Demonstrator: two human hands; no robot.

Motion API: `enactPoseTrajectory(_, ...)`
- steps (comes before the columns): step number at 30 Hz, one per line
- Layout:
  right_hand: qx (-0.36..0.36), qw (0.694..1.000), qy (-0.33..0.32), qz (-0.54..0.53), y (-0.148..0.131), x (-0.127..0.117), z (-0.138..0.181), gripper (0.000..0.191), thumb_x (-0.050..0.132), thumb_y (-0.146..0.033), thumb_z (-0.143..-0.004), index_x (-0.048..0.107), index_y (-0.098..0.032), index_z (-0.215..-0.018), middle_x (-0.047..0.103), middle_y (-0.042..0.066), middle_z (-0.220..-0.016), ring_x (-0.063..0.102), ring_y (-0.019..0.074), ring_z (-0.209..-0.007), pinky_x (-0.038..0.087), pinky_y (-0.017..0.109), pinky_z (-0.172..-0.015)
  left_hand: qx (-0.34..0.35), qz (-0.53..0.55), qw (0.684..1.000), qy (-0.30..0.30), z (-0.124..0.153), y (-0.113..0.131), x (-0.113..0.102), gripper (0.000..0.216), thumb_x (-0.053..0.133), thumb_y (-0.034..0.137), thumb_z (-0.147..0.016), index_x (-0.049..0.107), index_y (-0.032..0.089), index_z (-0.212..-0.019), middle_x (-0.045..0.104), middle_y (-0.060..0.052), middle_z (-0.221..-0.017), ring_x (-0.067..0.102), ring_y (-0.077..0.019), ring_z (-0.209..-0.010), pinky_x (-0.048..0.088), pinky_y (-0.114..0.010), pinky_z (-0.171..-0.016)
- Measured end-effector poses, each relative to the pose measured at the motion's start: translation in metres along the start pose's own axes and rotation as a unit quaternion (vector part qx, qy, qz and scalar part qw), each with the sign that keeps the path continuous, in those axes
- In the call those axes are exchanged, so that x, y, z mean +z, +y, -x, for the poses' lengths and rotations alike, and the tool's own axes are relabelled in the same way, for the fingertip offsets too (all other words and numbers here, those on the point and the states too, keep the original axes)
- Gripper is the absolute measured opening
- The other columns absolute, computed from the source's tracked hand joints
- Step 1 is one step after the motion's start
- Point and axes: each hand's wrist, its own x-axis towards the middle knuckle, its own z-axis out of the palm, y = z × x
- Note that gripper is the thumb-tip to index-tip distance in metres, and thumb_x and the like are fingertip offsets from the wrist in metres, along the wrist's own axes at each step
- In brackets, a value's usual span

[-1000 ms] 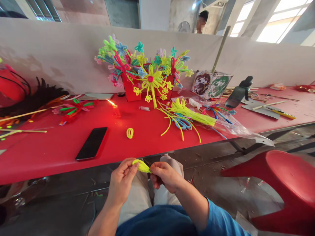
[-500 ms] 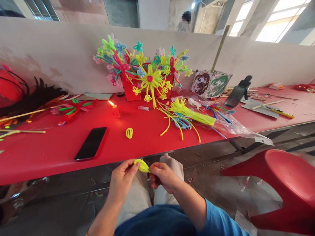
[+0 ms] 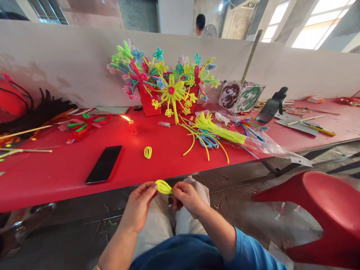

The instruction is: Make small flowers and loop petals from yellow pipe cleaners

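Head camera: the left hand [image 3: 139,205] pinches one end of a looped yellow pipe-cleaner petal [image 3: 163,186] between thumb and fingers, and the right hand [image 3: 188,198] has its grip closed on the other end. The petal is above the person's lap, near the front edge of the red counter [image 3: 67,168]. There, a yellow pipe-cleaner coil [image 3: 147,152] lies between a smartphone [image 3: 104,164] and a bundle of yellow pipe cleaners [image 3: 223,132], with a lit red candle [image 3: 132,128] behind.

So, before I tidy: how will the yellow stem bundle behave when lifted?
The yellow stem bundle is probably light, being thin strands; likely bendy, since several curve on the red table; may splay, as one end fans out.
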Motion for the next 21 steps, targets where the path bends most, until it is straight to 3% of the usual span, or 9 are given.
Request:
enactPoseTrajectory(4, -0.013, 1.0, 0.0, -0.013, -0.002, -0.002, -0.002, 0.02, 0.05, -0.035, -0.071, 0.044, -0.019, -0.062, 0.048, -0.008, -0.045, 0.046, 0.0058, -0.037, 0.033, 0.016, -0.037, -0.008, 0.036, 0.999, 0.027, -0.002, -0.001, -0.001, 0.019, 0.072, 0.028, -0.057, 0.065, 0.014, -0.069, 0.066, -0.002, -0.067, 0.059, -0.0155, -0.068, 0.046, -0.027, -0.065)
enactPoseTrajectory(8, -0.084, 0.994, 0.057, -0.042, -0.007, -0.006, -0.009, 0.027, 0.051, -0.042, -0.071, 0.043, -0.017, -0.063, 0.048, -0.006, -0.049, 0.044, 0.0051, -0.038, 0.033, 0.016, -0.039, -0.027, 0.025, 0.999, 0.032, -0.003, -0.008, 0.002, 0.023, 0.07, 0.033, -0.06, 0.065, 0.016, -0.075, 0.066, -0.002, -0.071, 0.059, -0.0147, -0.071, 0.045, -0.024, -0.064)
enactPoseTrajectory(13, -0.134, 0.988, 0.063, 0.054, -0.008, 0.001, -0.019, 0.019, 0.049, -0.032, -0.074, 0.045, -0.017, -0.062, 0.046, -0.006, -0.045, 0.043, 0.006, -0.038, 0.033, 0.017, -0.039, -0.016, -0.022, 0.999, -0.032, -0.002, -0.02, 0.016, 0.016, 0.068, 0.03, -0.063, 0.065, 0.015, -0.069, 0.064, -0.001, -0.065, 0.056, -0.0138, -0.062, 0.043, -0.025, -0.061)
enactPoseTrajectory(19, -0.133, 0.984, 0.032, 0.11, -0.008, 0.005, -0.025, 0.014, 0.046, -0.026, -0.076, 0.049, -0.017, -0.065, 0.048, -0.005, -0.048, 0.046, 0.0067, -0.042, 0.037, 0.018, -0.043, -0.015, 0.025, 1.0, -0.005, -0.011, -0.019, 0.017, 0.013, 0.068, 0.026, -0.062, 0.066, 0.016, -0.07, 0.064, -0.001, -0.063, 0.056, -0.015, -0.063, 0.044, -0.027, -0.063)
enactPoseTrajectory(21, -0.144, 0.982, 0.05, 0.116, -0.011, 0.006, -0.025, 0.012, 0.047, -0.027, -0.077, 0.051, -0.017, -0.072, 0.05, -0.004, -0.052, 0.048, 0.0079, -0.045, 0.039, 0.019, -0.045, -0.024, 0.051, 0.998, 0.003, -0.016, -0.015, 0.016, 0.014, 0.069, 0.025, -0.061, 0.067, 0.016, -0.072, 0.065, -0.001, -0.064, 0.057, -0.0149, -0.063, 0.045, -0.026, -0.063)
